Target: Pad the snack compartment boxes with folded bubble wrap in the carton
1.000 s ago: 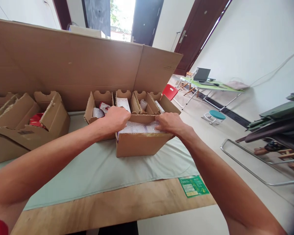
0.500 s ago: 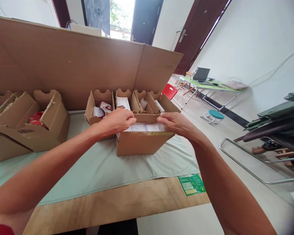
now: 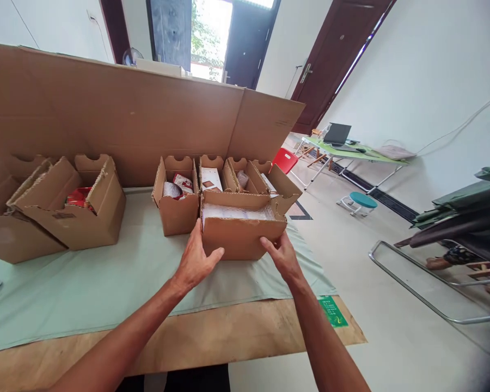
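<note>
An open cardboard box [image 3: 237,238] stands before me on the green cloth, with bubble wrap [image 3: 239,212] lying inside it. My left hand [image 3: 196,260] is at the box's left end, fingers along that side and thumb spread toward the front. At the right end, my right hand [image 3: 285,257] has its thumb against the front face, its fingers partly hidden round the side. Between them the two hands hold the box. Close behind are a box with red-and-white packets [image 3: 183,184] and a box with a white carton [image 3: 211,179].
More open boxes stand at the left, one holding a red packet [image 3: 80,197]. A tall cardboard sheet [image 3: 147,120] rises behind the row. The wooden table edge [image 3: 212,340] is nearest me; a teal stool [image 3: 362,200] and metal frame [image 3: 412,283] stand right.
Both hands have come down from the box's top opening to its two ends. The bubble wrap inside is now uncovered by my hands. The whole view has shifted slightly.
</note>
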{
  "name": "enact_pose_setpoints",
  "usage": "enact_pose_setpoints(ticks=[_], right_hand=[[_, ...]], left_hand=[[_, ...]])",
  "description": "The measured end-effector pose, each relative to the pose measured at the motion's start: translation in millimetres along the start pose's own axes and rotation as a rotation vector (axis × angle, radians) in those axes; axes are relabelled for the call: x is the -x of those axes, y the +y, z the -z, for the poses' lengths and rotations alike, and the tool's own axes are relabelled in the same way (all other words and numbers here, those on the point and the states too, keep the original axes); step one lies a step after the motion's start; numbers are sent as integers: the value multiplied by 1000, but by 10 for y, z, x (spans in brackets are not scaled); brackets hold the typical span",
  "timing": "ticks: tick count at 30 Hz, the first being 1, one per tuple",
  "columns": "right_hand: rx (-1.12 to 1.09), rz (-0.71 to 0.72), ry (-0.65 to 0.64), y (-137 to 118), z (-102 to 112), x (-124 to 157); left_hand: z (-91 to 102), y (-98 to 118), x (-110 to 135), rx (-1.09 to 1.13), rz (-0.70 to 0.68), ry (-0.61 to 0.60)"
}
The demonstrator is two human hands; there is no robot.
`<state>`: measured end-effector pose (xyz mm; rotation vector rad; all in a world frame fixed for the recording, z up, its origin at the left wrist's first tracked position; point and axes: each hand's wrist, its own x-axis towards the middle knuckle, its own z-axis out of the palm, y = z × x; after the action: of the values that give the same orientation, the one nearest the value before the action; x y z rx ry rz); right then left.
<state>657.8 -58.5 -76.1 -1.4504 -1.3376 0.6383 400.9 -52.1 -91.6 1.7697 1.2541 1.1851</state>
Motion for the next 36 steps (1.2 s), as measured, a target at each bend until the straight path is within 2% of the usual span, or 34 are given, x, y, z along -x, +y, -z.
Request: enact_pose_setpoints(ticks=[2,4,6,8,10,12,14,18,20,22,25,29,33,36], right_hand=[[58,-11,58,-35,-42,215],[123,-28,95,-89,-67,543],[156,-12,118,-168,-158,895],[136,29,109,-281,-344,1151],[83,55,58,-407,-557,1237],[32,49,30,-501,-681,1184],[11,36,81,-533,-647,1091],[78,-3,229,-431,-277,1069],[122,-42,215,-353,-168,1151],[103,-50,137,-300,-232,1221],[-55,17,-58,-320,-630,1150],[-255,136,-328,-534,-1390,714],[-325,244,-483,-813,-2082,311],[-344,304,-558,-946,-2438,201]], left_hand=[[18,53,159,15,62,9],[119,59,450,16,88,3],[292,26,783,-15,99,51],[511,-7,1028,-79,131,158],[710,-4,1105,-150,177,257],[805,42,1045,-185,180,309],[759,101,952,-168,115,306],[436,146,985,-119,-45,238],[327,124,1136,-149,-37,235],[330,89,1328,-169,20,276],[498,39,1602,-144,120,392],[701,-20,1911,-144,208,534],[734,-92,2149,-171,316,583],[752,-147,2221,-220,278,591]])
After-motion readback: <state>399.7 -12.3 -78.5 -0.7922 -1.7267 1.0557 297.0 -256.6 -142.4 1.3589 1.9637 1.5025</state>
